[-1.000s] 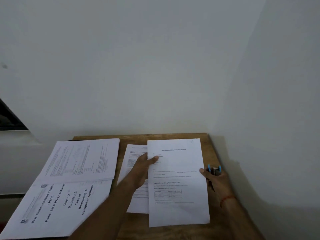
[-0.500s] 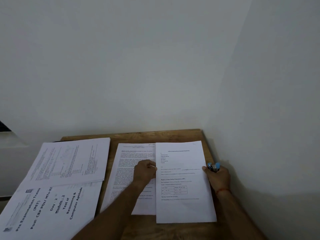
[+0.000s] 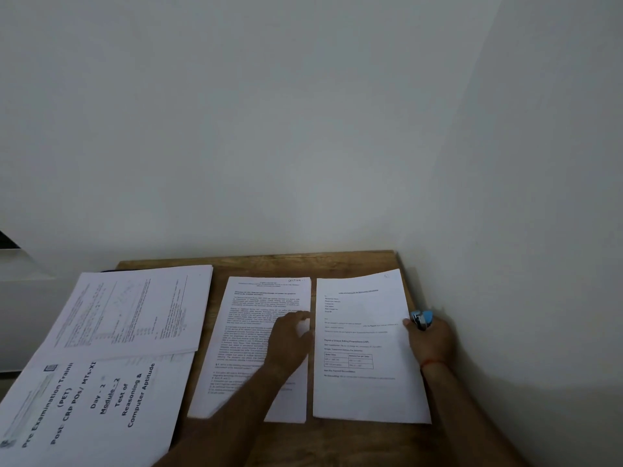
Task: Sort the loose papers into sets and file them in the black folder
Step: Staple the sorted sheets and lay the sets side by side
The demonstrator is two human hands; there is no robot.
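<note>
White sheet (image 3: 365, 396), printed grid, corner perhaps lifted

"What carries the papers?"

"A brown wooden table (image 3: 337, 261), pushed into a corner of white walls."

"And under the fingers (image 3: 300, 315) of the person's left hand (image 3: 290, 338)?"

"A white sheet of dense print (image 3: 242, 332), flat on the wood; the fingertips rest near its right edge."

"Just right of those fingertips?"

"A white form sheet with a small grid (image 3: 364, 392), beside the first with a thin strip of wood between. Its right edge meets the thumb of the right hand (image 3: 433, 342), which grips a blue stapler (image 3: 424, 319)."

"To the left of the fingers?"

"A large white booklet headed 'Pre Examination Training' (image 3: 84, 406), with a stack of printed white pages (image 3: 141, 308) on its far half."
</note>
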